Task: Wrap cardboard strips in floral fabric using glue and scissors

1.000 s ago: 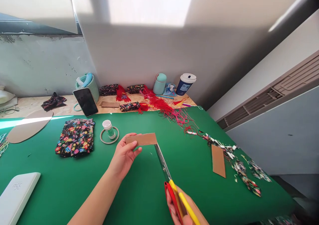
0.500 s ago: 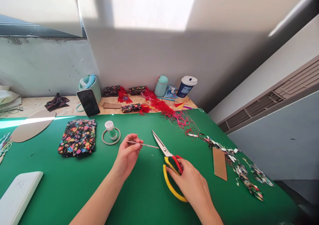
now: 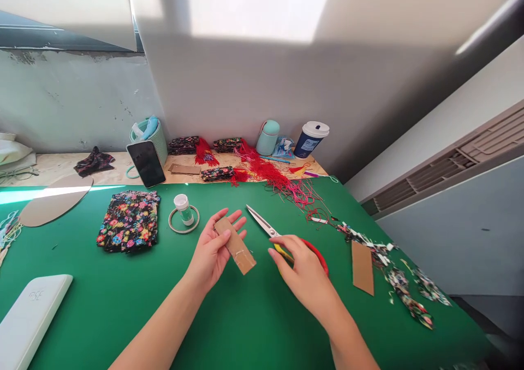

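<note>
A small brown cardboard strip (image 3: 237, 247) lies on my left hand (image 3: 213, 250), held by the thumb against the palm, its flat face showing white marks near the lower end. The other fingers are stretched out beneath it. My right hand (image 3: 305, 269) is over the handles of the scissors (image 3: 263, 221), its thumb and fingers apart and not wrapped round them. The closed blades point up and left on the green mat. Left of my left hand, a small white-capped bottle (image 3: 184, 210) stands inside a metal ring (image 3: 171, 224).
Folded floral fabric (image 3: 129, 221) and a white power bank (image 3: 36, 315) lie left. A cardboard piece (image 3: 362, 268) and fabric scraps (image 3: 403, 291) lie right. Along the back are a phone (image 3: 146, 163), red tassels (image 3: 266, 165), a flask (image 3: 268, 138) and a cup (image 3: 311, 139).
The cardboard strip, edge-on before, now shows its flat face in my opened-out left hand. My right hand has loosened from the scissors, whose handles have come down and closed on the mat.
</note>
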Motion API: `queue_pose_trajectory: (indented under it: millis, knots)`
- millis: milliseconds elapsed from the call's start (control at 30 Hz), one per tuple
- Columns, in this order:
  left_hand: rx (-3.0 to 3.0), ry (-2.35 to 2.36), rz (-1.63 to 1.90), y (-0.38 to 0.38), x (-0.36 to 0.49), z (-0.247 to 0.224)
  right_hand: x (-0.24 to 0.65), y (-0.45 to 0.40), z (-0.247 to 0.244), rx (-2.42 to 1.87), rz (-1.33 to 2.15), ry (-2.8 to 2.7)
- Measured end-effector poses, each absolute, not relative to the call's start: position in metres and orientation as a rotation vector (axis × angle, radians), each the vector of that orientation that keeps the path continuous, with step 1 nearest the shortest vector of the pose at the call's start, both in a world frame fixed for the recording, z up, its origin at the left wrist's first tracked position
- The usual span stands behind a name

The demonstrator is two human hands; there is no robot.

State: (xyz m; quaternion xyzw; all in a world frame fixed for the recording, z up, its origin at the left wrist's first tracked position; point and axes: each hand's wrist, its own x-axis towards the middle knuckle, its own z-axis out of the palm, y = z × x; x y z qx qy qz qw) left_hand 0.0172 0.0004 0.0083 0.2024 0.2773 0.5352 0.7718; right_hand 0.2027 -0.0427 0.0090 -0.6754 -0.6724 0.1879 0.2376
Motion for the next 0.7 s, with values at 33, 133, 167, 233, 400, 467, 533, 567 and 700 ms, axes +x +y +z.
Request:
queue_pose_trajectory:
  millis: [33,133,167,233,400,467,533,567,700]
  knots:
    - [0.448,0.596,1.170,0.001,0.017,0.007,0.198,-0.037,0.015,-1.692,0.724,-1.852]
    - [0.468,0.587,1.191,0.001,0.017,0.005,0.185,-0.017,0.031,-1.389,1.000,-1.934]
    - [0.465,0.591,1.205,0.001,0.017,0.005,0.182,-0.010,0.033,-1.334,0.998,-1.990]
    - [0.441,0.607,1.242,0.002,0.016,0.005,0.178,0.003,0.033,-1.231,0.938,-2.104]
    - [0.378,0.667,1.287,0.006,0.015,0.003,0.173,0.012,0.012,-1.003,0.744,-2.177]
    - [0.380,0.688,1.286,0.006,0.016,0.002,0.171,0.009,0.004,-0.979,0.692,-2.196]
    - [0.386,0.711,1.282,0.006,0.017,0.001,0.169,0.006,0.000,-0.998,0.642,-2.227]
    - [0.384,0.727,1.277,0.006,0.017,0.000,0.169,0.005,-0.002,-1.017,0.608,-2.258]
    - [0.358,0.803,1.255,0.006,0.020,-0.001,0.166,0.004,-0.009,-1.073,0.357,-2.432]
